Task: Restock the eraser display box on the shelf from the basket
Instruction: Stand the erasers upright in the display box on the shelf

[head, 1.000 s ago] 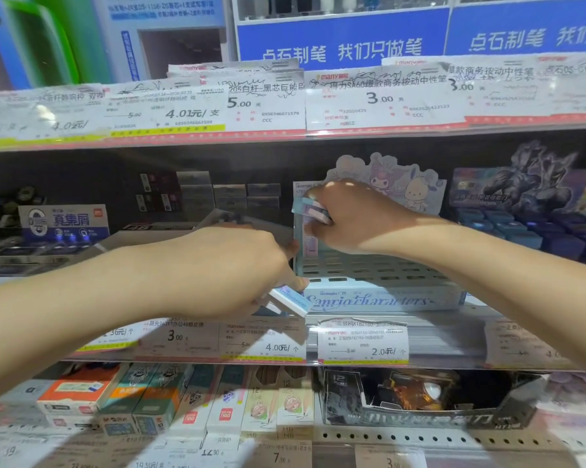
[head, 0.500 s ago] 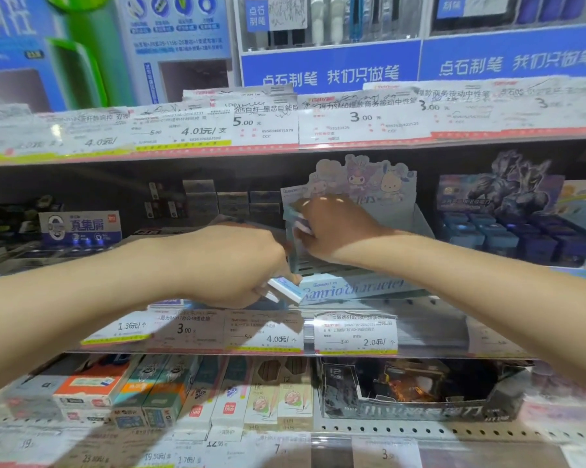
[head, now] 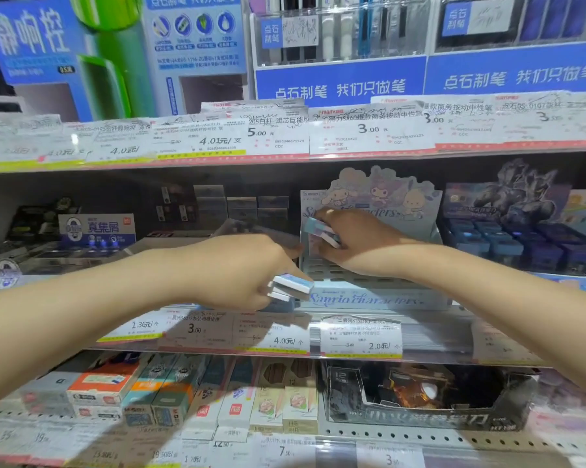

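Step in hand: we judge we are feeding erasers into the eraser display box (head: pixel 369 293) on the middle shelf (head: pixel 437 336).
Right hand (head: pixel 356 239): reaches into the box's back left corner, fingers (head: pixel 328 255) clenched around a small stack of pastel erasers (head: pixel 320 231), held tilted against the box's left wall.
Left hand (head: pixel 247 271): waits just outside the box's front left corner, fingers closed on a spare stack of erasers (head: pixel 291 287), fanned slightly and close to the front lip; we cannot tell whether it touches.
Box: sits on the shelf with its cartoon header card (head: pixel 379 194) upright at the back; the slotted floor shows bare across most of its width, so we judge the restock is at an early stage.
Basket: not in view.
Doing it well: we should square the right-hand stack against the left wall, set it flat in one slot row, and let go only once it is seated.
Watch for: a tilted eraser bridging two slots, or the right forearm nudging the neighbouring blue packs (head: pixel 508 244).
Next supply: pass the left-hand stack across rather than reaching around.
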Demonstrator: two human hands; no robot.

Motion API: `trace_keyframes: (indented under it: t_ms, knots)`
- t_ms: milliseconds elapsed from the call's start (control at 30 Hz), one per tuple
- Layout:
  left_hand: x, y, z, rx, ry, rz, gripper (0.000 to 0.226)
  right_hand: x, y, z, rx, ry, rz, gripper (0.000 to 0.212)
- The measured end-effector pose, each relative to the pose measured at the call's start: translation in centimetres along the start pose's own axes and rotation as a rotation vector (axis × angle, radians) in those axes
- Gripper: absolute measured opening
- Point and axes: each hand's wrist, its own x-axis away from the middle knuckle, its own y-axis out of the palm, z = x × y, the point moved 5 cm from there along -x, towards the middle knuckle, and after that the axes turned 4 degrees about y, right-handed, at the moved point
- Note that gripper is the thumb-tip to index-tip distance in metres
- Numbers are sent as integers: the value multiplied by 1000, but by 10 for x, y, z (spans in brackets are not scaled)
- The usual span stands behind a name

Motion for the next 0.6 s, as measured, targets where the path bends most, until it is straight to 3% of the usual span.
trace_keyframes:
  t_ms: [133,200,233,267,367,500,600]
  knots:
    - [-2,-2,-3,258,-22,27,31,6,-11,11,-233,56,126,44]
    - [-2,-2,-6,327,-58,39,18,7,-18,15,-394,96,178,36]
    - [-3,-2,-7,330,-87,49,14,8,-20,19,-534,126,173,22]
    - [-3,-3,-7,337,-124,59,20,9,-20,20,-709,182,133,6]
    - [-7,-2,-17,426,-271,155,16,11,-12,20,-1147,285,-30,16]
    - [-11,-4,-24,834,-448,296,31,17,-6,14,-1462,342,-164,19]
    - [-8,-12,-14,888,-474,360,40,19,-6,7,-1589,311,-201,17]
